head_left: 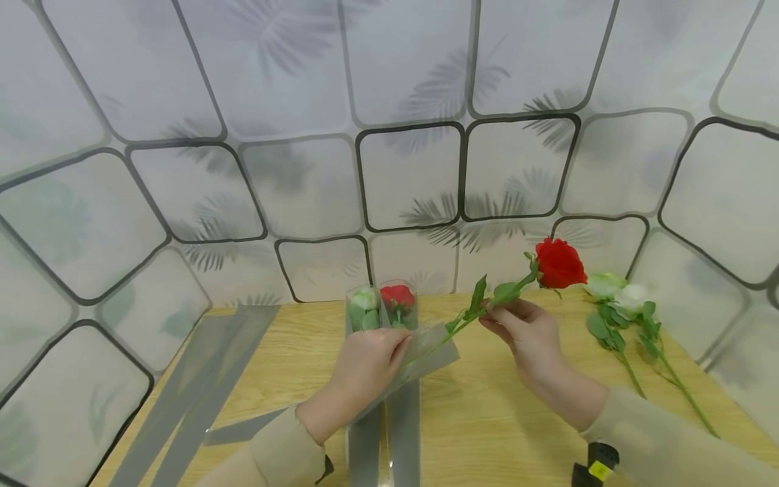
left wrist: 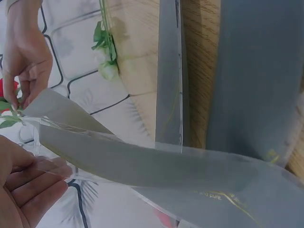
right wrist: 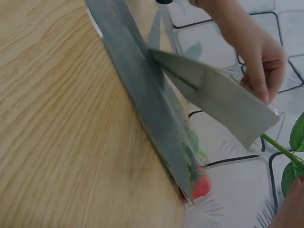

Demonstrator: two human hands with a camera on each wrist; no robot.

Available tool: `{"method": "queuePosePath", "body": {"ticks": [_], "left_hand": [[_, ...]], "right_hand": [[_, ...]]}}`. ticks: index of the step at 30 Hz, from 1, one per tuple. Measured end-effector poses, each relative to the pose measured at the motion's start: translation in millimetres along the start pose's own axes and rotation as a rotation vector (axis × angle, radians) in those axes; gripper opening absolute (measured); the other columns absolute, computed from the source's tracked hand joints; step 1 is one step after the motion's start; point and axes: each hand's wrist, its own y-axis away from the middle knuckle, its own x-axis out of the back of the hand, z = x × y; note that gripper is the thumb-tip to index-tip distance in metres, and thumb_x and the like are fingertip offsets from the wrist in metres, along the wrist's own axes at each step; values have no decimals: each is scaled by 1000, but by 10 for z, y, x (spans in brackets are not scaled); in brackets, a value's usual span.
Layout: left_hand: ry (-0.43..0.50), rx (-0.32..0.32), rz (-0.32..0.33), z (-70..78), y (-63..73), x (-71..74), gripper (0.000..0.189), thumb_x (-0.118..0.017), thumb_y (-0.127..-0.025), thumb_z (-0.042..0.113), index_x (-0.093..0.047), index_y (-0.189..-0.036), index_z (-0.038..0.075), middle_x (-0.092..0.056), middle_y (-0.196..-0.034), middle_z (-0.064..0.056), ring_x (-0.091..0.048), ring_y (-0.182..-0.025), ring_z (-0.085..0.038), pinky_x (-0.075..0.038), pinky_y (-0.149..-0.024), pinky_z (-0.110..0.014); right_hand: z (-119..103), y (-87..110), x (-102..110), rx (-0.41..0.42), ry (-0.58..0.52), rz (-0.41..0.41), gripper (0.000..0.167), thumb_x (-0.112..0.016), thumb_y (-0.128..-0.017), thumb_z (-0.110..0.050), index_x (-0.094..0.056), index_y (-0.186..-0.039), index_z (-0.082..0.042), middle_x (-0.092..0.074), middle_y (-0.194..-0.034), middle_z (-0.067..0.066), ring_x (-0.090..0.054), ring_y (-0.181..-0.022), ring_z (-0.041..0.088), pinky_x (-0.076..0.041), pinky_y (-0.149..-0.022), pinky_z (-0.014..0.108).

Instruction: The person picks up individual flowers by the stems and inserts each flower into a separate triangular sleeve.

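Observation:
My right hand (head_left: 529, 335) pinches the green stem of a red rose (head_left: 561, 264), just below its leaves, bloom up and to the right. The lower stem slants into the mouth of a clear-fronted grey flower sleeve (head_left: 443, 358). My left hand (head_left: 365, 358) pinches that sleeve near its mouth; in the left wrist view its thumb and fingers (left wrist: 42, 187) hold the clear film edge. Grey backing (right wrist: 213, 95) spreads wide in the right wrist view. Under the left hand lie two sleeved roses, one pale green-white (head_left: 365, 301) and one red (head_left: 398, 297).
Several flat grey sleeves (head_left: 201, 379) lie on the left of the wooden table (head_left: 487, 419). Two white roses (head_left: 633, 297) with long stems rest at the right. A patterned cloth wall (head_left: 414, 176) surrounds the table's back and sides.

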Motion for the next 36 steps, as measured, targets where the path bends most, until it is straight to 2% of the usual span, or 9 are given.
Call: {"method": "queuePosePath", "body": {"ticks": [3,6,9,12,18,24,31,36], "left_hand": [[5,-2,0,7,-12,7,6,-79,-97,15,-83,-97,11,-83,-86,-1,-77,-68,-11,-61,-59,-25],[6,-7,3,12,-24,10,5,-79,-97,15,-83,-96,11,-83,-85,-1,-77,-67,-11,-61,-59,-24],[-1,-11,3,19,-34,14,5,-80,-96,14,-83,-96,11,-82,-84,-2,-76,-66,-11,-60,-59,-24],[-5,-21,4,26,-44,14,5,-80,-96,14,-83,-95,11,-82,-83,-1,-76,-64,-10,-60,-58,-23],[0,-31,0,36,-59,10,5,-81,-96,15,-83,-94,11,-82,-80,-1,-75,-62,-9,-59,-56,-22],[12,-29,1,53,-77,16,6,-80,-96,15,-83,-92,11,-81,-78,-1,-74,-60,-9,-59,-56,-22],[1,-34,12,66,-88,17,6,-81,-96,17,-82,-92,13,-80,-76,2,-73,-60,-8,-59,-56,-23],[0,-39,-1,89,-92,14,6,-80,-96,16,-82,-92,12,-81,-80,0,-75,-64,-8,-59,-57,-24]], "right_hand": [[46,-3,6,-2,72,-19,22,-60,-103,5,-71,-96,-12,-78,-88,-11,-77,-83,6,-64,-87,22],[85,-7,13,-17,136,-44,12,-61,-103,4,-68,-111,-1,-78,-89,-12,-76,-83,6,-64,-87,22],[118,-4,10,-36,195,-70,24,-62,-103,2,-61,-126,10,-77,-93,-11,-76,-86,5,-64,-87,22],[145,5,-2,-53,249,-94,35,-63,-102,2,-56,-133,16,-77,-97,-10,-76,-88,5,-64,-88,23],[175,7,-48,-52,354,-115,37,-67,-99,2,-57,-131,19,-79,-95,-6,-78,-83,4,-64,-86,21],[224,12,-120,-63,368,-127,33,-68,-97,3,-61,-126,19,-80,-93,-3,-77,-79,2,-64,-83,21],[297,53,-171,-97,435,-163,28,-71,-96,-3,-66,-119,13,-79,-94,-2,-75,-81,5,-63,-86,22],[339,85,-224,-101,507,-157,29,-73,-94,-7,-71,-119,8,-80,-98,1,-72,-86,8,-62,-88,26]]}}
